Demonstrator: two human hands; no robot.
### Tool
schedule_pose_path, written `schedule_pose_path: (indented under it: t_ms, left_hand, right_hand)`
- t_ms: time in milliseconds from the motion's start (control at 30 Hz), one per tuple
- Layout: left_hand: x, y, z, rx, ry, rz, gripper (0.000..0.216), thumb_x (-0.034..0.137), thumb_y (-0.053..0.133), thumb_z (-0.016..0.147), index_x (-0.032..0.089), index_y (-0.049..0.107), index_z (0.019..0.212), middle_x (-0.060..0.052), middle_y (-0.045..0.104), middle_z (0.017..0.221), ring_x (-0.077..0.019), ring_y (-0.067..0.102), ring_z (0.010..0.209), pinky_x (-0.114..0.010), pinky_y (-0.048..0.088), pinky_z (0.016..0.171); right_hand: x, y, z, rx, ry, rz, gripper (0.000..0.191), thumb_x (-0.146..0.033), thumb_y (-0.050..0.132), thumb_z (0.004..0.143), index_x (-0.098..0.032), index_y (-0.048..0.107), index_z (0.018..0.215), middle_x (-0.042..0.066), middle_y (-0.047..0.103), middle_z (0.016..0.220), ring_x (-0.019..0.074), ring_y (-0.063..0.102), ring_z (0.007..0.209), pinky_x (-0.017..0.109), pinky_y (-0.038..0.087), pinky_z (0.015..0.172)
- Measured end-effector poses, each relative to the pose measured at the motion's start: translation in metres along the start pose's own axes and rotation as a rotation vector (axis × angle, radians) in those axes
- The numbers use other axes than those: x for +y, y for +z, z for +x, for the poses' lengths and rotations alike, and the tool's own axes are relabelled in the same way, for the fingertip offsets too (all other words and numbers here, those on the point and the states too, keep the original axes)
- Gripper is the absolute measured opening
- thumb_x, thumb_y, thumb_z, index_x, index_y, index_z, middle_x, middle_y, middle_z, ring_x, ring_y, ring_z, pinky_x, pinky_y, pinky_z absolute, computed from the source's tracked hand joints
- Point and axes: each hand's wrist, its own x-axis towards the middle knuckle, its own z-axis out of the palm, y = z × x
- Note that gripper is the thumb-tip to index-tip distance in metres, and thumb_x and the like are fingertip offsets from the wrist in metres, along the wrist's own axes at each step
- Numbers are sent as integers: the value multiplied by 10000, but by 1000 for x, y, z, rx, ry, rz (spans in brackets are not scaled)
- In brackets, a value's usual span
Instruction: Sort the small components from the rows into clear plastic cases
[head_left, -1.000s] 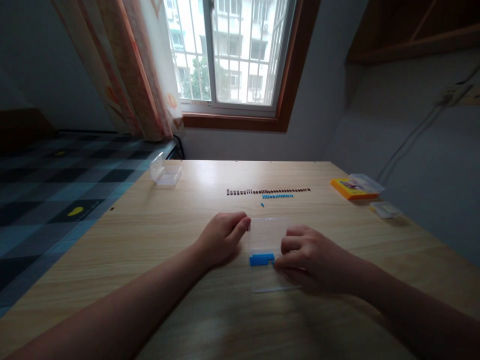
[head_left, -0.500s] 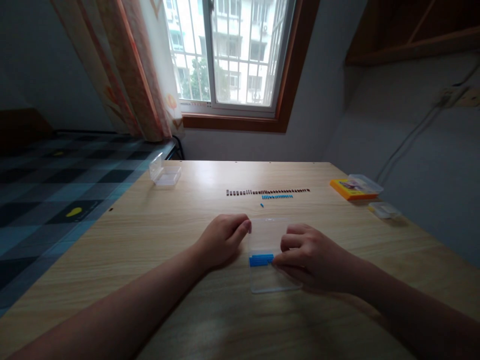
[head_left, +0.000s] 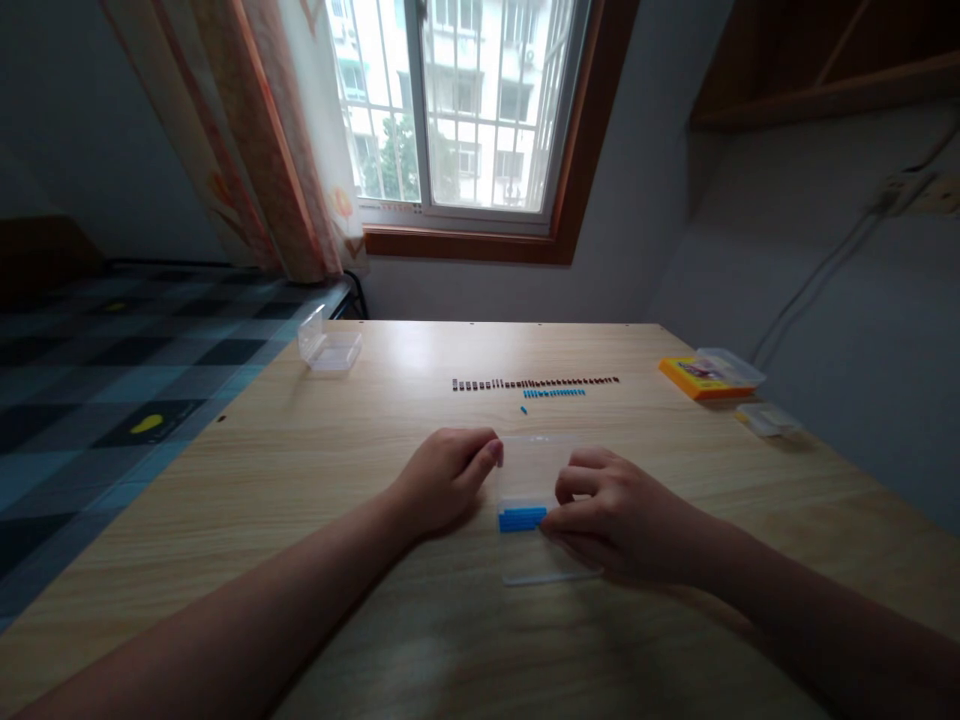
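Note:
A clear plastic box (head_left: 536, 470) lies opened out on the table in front of me, hard to see against the wood. My left hand (head_left: 450, 475) is closed at its upper left edge, thumb and fingertips gripping the plastic. Inside the box, a row of small blue building blocks (head_left: 521, 519) is packed against the left side. At the right end of that row is my right hand (head_left: 619, 515), its fingers curled and the thumb and index fingertip together; whatever is between them is hidden. Beyond the box lies a single blue block (head_left: 523, 410).
A line of small dark pieces (head_left: 555, 384) and a shorter line of blue pieces (head_left: 555, 393) stretch across the table (head_left: 360, 630). An open clear box (head_left: 334, 352) stands back left. On the right are an orange-yellow box (head_left: 705, 378) and a small clear case (head_left: 769, 420).
My right hand has shifted slightly left, its fingertips closer against the end of the blue blocks. The left hand stays at the box edge.

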Motion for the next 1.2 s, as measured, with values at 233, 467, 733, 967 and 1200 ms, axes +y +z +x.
schedule_pose_path:
  t_ms: [233, 467, 733, 967, 1200]
  left_hand:
    - [-1, 0, 0, -3, -9, -1, 374, 344, 400, 995, 185, 645, 762, -14, 654, 682, -170, 598, 670, -275, 422, 662]
    - [-8, 3, 0, 29, -22, -9, 454, 405, 337, 1010, 191, 625, 731, -15, 656, 678, -175, 613, 673, -280, 430, 668]
    - [-9, 4, 0, 170, -111, 6, 506, 427, 287, 1019, 196, 591, 687, 2, 556, 588, -167, 552, 612, -263, 382, 576]
    - [-7, 3, 0, 219, -121, 4, 498, 414, 298, 1009, 191, 591, 674, 6, 545, 575, -158, 534, 585, -261, 366, 568]
    - [-8, 3, 0, 217, -128, 6, 489, 406, 311, 1002, 187, 604, 677, 6, 555, 577, -156, 525, 571, -265, 361, 570]
  right_hand:
    - [1, -7, -2, 236, -59, 5, 149, -225, 598, 977, -237, 745, 998, 29, 650, 805, 171, 505, 735, 336, 407, 719]
    - [37, 2, -6, 667, 205, 120, 200, -164, 605, 945, -247, 741, 1065, 37, 678, 841, 195, 600, 806, 351, 488, 733]
    - [76, 42, 1, 381, 507, -6, 366, -209, 591, 896, -197, 719, 1238, 161, 642, 1316, 326, 549, 1262, 547, 433, 1080]
    - [76, 49, 17, 145, 535, -132, 464, -227, 533, 984, -271, 587, 1443, 159, 328, 1645, 400, 220, 1540, 649, 217, 1200]
    - [85, 49, 27, 136, 456, -109, 377, -246, 600, 962, -283, 683, 1328, 144, 405, 1607, 398, 281, 1517, 664, 248, 1178]
